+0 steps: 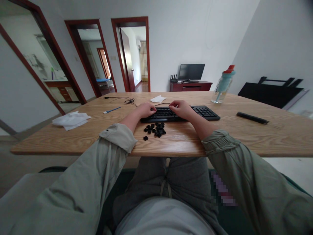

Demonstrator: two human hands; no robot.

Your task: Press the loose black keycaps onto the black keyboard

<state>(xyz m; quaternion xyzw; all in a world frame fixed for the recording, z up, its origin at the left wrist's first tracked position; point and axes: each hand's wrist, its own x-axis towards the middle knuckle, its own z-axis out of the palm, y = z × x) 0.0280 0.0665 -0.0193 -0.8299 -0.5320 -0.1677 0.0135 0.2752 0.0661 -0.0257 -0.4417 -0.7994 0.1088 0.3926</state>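
A black keyboard (pixel 198 112) lies on the wooden table (pixel 244 137) in front of me. My left hand (pixel 146 109) rests on its left end, fingers curled over the keys. My right hand (pixel 181 108) rests on its middle, fingers curled down on the keys. Whether either hand pinches a keycap is too small to tell. A pile of several loose black keycaps (pixel 156 129) lies on the table just in front of the keyboard, between my forearms. One stray keycap (pixel 145 138) sits apart, nearer the table's front edge.
Crumpled white tissues (pixel 70 119) lie at the left, a blue-handled tool (pixel 111 110) and a black cable (pixel 127 100) behind them. A small tissue (pixel 157 98) sits behind the keyboard. A teal bottle (pixel 223 85) and a black bar (pixel 251 117) are at the right.
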